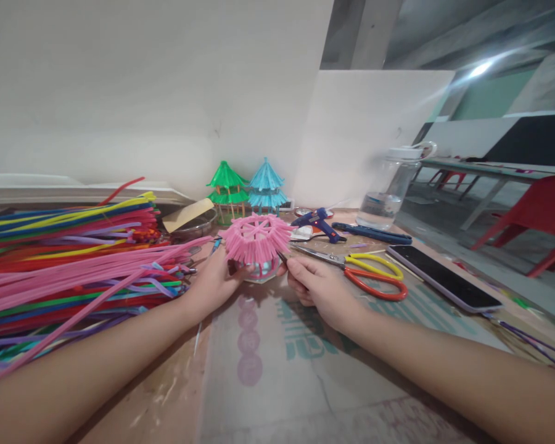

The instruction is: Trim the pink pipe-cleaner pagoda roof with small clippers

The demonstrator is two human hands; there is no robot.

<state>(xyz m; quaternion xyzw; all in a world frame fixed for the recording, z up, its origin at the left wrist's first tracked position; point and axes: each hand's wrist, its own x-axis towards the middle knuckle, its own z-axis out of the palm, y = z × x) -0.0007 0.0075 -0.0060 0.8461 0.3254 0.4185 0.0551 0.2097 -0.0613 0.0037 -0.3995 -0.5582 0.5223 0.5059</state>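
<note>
My left hand [215, 280] steadies pink fuzzy pipe-cleaner dome [258, 237] at table centre; right hand [317, 287] pinches small dark tool [282, 257] against its rim (tool type unclear). Red-and-yellow-handled scissors [361, 271] near right hand.

Craft workshop, pipe cleaners [65, 259] heaped, glue gun [319, 223], scissors [361, 271], cardboard-covered table [277, 370]

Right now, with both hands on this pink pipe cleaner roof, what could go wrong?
The left hand and right hand pinch the pink roof from both sides; squeezing could bend its fringe. The open scissors lie just beside the right hand, and a sideways move might catch the blades. The glue gun behind may be hot.
</note>
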